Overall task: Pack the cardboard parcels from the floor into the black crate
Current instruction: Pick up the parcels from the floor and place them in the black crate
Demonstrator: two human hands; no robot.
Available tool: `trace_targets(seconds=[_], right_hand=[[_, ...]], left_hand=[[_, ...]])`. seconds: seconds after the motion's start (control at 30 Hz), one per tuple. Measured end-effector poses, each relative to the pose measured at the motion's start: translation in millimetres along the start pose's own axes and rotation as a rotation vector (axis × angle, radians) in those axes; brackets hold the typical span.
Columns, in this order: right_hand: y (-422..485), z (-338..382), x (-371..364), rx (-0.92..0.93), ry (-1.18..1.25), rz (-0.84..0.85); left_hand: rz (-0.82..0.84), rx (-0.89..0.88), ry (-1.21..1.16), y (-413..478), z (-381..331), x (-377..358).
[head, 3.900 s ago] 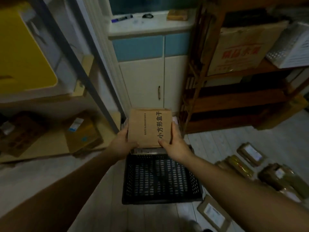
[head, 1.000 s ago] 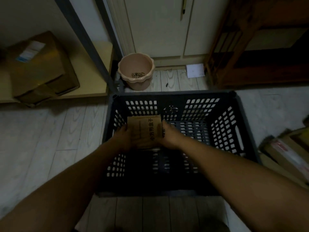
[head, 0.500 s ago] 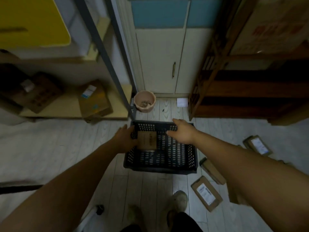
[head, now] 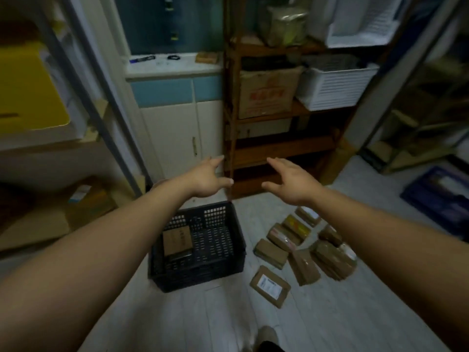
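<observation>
Crate [head: 198,278] on the floor below the left hand [head: 206,177], one parcel [head: 177,241] lying in its left part, cluster of parcels [head: 330,257] on the floor below the right hand [head: 291,182], just right of the crate, wooden shelf [head: 279,148] beyond both hands, cabinet [head: 177,133] behind the left hand

white cabinet [head: 175,138]: stood right behind the left hand [head: 206,179], blue band across the top
wooden rack [head: 279,151]: was behind the right hand [head: 291,184], pretty dark
printed carton [head: 266,95]: sat on the rack above the right hand, red lettering was too blurry to read
white slatted basket [head: 335,87]: just beside the carton, further right
yellow bin [head: 25,90]: well off to the left of the left hand, up high
blue tray [head: 441,194]: lay on the floor, well right of the right hand
</observation>
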State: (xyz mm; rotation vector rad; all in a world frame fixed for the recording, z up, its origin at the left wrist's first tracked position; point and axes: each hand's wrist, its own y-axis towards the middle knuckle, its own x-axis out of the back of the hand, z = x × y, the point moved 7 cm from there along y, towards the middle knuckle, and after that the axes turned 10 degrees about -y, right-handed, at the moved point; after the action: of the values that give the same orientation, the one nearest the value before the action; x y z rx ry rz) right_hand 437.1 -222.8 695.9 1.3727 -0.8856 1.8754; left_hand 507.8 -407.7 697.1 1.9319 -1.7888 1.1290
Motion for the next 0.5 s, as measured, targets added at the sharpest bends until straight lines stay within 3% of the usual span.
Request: trace_targets(seconds=[0.27,0.5], right_hand=[[-121.5,-173.7,61.8,-0.272,-0.072,-0.105],[-209.7,-357.4,93.4,-0.432,-0.091,-0.098]], left_hand=[[0.139,-0.152,0.048,-4.6,-156.3,-109.2],[0.222,-0.272,0.009,11.8,-312.0,-238.4]])
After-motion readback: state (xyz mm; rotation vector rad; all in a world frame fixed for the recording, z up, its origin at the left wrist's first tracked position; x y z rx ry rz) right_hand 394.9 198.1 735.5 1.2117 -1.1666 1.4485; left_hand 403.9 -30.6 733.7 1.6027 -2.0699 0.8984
